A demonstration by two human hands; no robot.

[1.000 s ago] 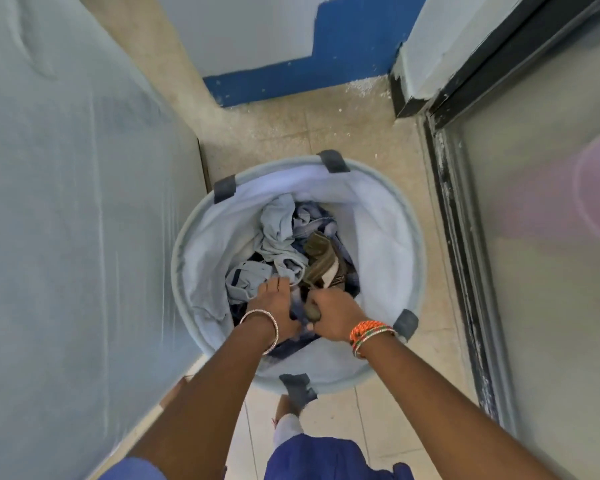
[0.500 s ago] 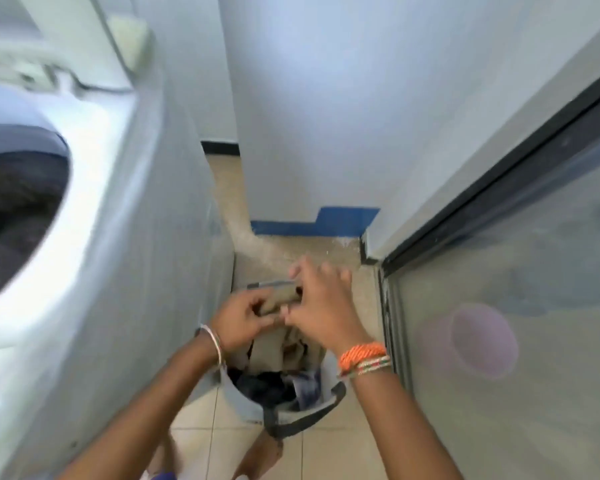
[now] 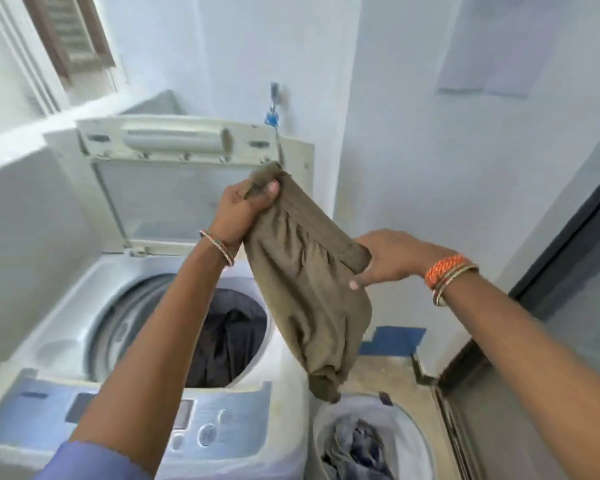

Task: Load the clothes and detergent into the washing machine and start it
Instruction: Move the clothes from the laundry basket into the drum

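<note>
Hands are doing the work at once here. From the left: the white top-loading washing machine (image 3: pixel 146 341) is standing with its lid (image 3: pixel 174 181) raised, and dark clothes (image 3: pixel 229 334) are already lying in the drum at about seven o'clock from the raised garment. The left hand (image 3: pixel 243 213) is clamping its curled fingers and thumb on one end of the waistband of the olive-brown cloth garment (image 3: pixel 309 299). The right hand (image 3: pixel 385 261) is pinching the other end, thumb under and fingers over.

The garment is hanging in the air between the machine and the round white fabric laundry basket (image 3: pixel 406 427), its lowest fold dangling just above the basket rim at five o'clock. Its waistband is running from eleven o'clock down to four o'clock. Its long axis is dropping almost straight down, bunched tip pointing toward six o'clock.

To do this well, I judge both hands should be swinging it leftward toward eight o'clock until the tip clears the drum rim, then releasing together so nothing drapes over the edge. More blue and grey clothes (image 3: pixel 357 448) are waiting in the basket.
</note>
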